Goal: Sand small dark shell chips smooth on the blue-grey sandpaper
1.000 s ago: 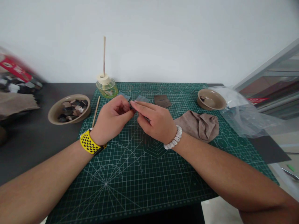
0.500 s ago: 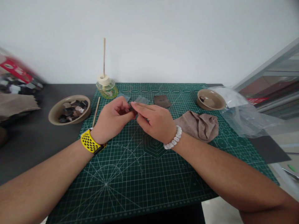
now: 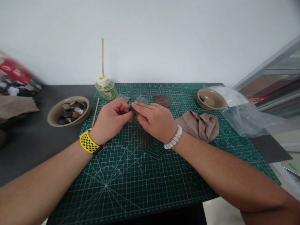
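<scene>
Dark piece [image 3: 130, 108] pinched between left fingers [image 3: 123, 105], right fingers [image 3: 140, 106].

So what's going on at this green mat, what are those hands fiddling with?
A person's left hand and right hand meet above the green cutting mat, pinching a small dark piece between the fingertips. A bowl of dark and pale pieces sits to the left, a second bowl holding barely anything to the right, and a crumpled brown cloth lies by the right wrist.

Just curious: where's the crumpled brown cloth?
In the head view, the cloth lies on the green mat, right of the right hand, in front of the right-hand bowl.
</scene>
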Demonstrator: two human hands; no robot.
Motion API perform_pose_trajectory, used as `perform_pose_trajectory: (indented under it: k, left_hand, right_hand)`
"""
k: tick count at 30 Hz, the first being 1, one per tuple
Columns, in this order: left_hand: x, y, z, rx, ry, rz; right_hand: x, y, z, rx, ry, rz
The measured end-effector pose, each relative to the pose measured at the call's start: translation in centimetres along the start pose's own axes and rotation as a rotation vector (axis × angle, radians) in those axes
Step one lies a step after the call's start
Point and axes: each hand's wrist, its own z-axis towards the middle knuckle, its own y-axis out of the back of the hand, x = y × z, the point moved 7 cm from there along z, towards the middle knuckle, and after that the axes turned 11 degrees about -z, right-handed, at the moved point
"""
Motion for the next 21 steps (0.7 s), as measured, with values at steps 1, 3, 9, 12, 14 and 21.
perform_pose_trajectory:
  k: [1,3,9,12,14,21]
  left_hand:
    - [-0.03,0.01,0.03,-0.001,-0.004,0.003]
    - [0.0,-0.03,0.07,0.001,-0.006,-0.011]
    - [0.35,-0.17,-0.05,-0.005,0.032,-0.063]
    - [0.3,-0.19,-0.13,-0.015,0.036,-0.065]
    - [0.21,-0.19,-0.17,-0.025,0.039,-0.071]
    - [0.37,-0.36,-0.23,-0.04,0.142,-0.091]
  right_hand:
    - [0.08,0.02,0.0,0.002,0.007,0.003]
    - [0.13,0.03,0.01,0.014,0.011,0.003]
    - [-0.28,0.04,0.18,0.06,-0.043,-0.009]
    - [-0.37,-0.01,0.17,0.079,-0.059,-0.008]
    - [-0.35,0.01,0.15,0.082,-0.057,-0.006]
    - [-0.76,-0.22,0.1,0.163,-0.107,-0.03]
